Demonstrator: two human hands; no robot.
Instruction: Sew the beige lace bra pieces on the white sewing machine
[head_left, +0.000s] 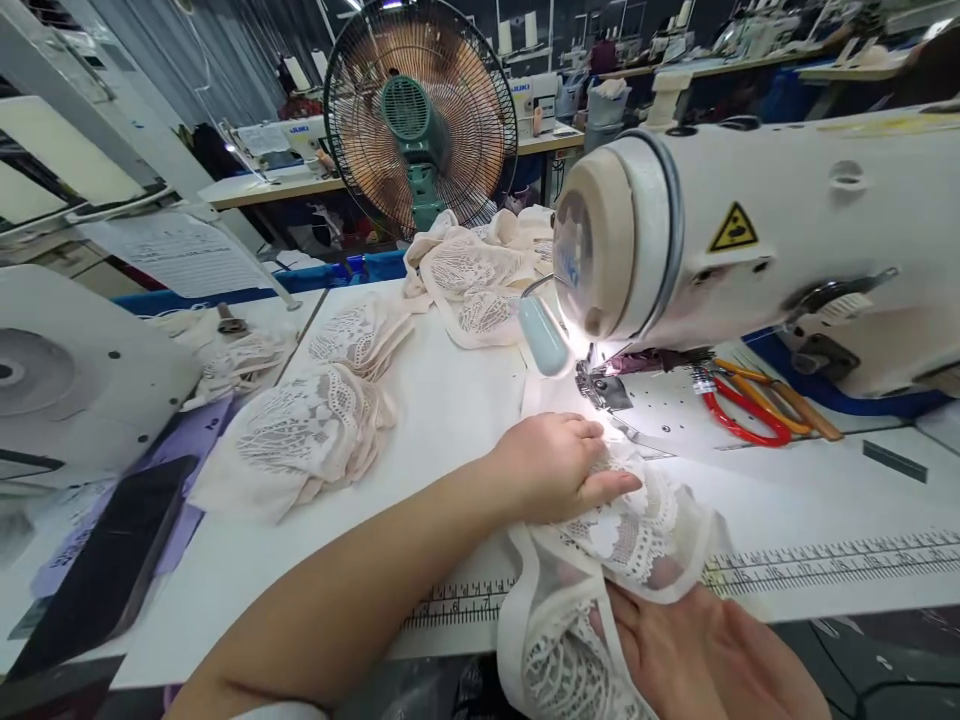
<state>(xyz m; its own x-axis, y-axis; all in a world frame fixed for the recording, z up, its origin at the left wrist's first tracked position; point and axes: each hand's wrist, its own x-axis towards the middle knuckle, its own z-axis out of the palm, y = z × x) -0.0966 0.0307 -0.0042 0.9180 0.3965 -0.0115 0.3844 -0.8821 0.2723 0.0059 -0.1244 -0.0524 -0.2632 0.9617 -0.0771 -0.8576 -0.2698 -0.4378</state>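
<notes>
A cream lace bra (637,520) lies partly on the table, its lower cup hanging over the front edge. My left hand (551,465) rests palm down on it just in front of the presser foot (600,385), fingers flat and thumb stretched to the side. Below, my right hand (720,650) is palm up and open, with its fingers under the bra. Part of those fingers shows faintly through the mesh, while the rest is hidden. The sewing machine (780,220) stands over the fabric, its lamp lighting the needle area.
Stacked lace cups (300,430) lie on the left; more lace bra pieces (480,280) are heaped behind. Red-handled scissors (750,410) lie right of the needle. A printed ruler (840,565) runs along the front edge. A phone (105,560) sits far left, and a fan (420,120) stands behind.
</notes>
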